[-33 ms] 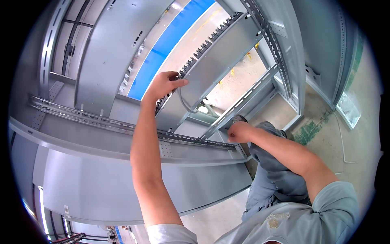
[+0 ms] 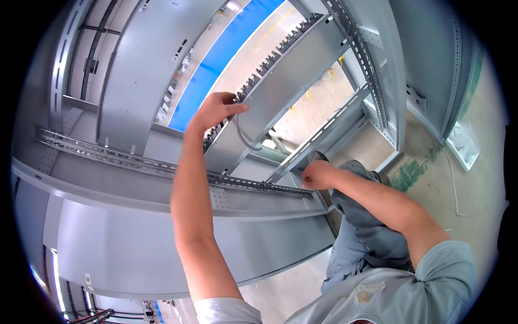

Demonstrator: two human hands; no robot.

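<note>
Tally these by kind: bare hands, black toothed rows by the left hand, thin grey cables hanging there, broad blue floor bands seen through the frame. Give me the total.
Bare hands (left hand, right hand): 2
Black toothed row: 1
Thin grey cable: 1
Broad blue floor band: 1
Total: 5

We are looking through one fisheye camera, the left of a side-by-side pair, worn on the person's head. We are facing steeply down, with the grey shirt (image 2: pixel 329 303) filling the lower edge at closest range. Farther off, we are seeing the left hand (image 2: pixel 215 112) near the centre and the right hand (image 2: pixel 319 176) right of it. The slotted metal rail (image 2: pixel 108 150) is crossing at mid-left, while the blue floor strip (image 2: pixel 213 70) is showing well beyond, at upper centre.
</note>
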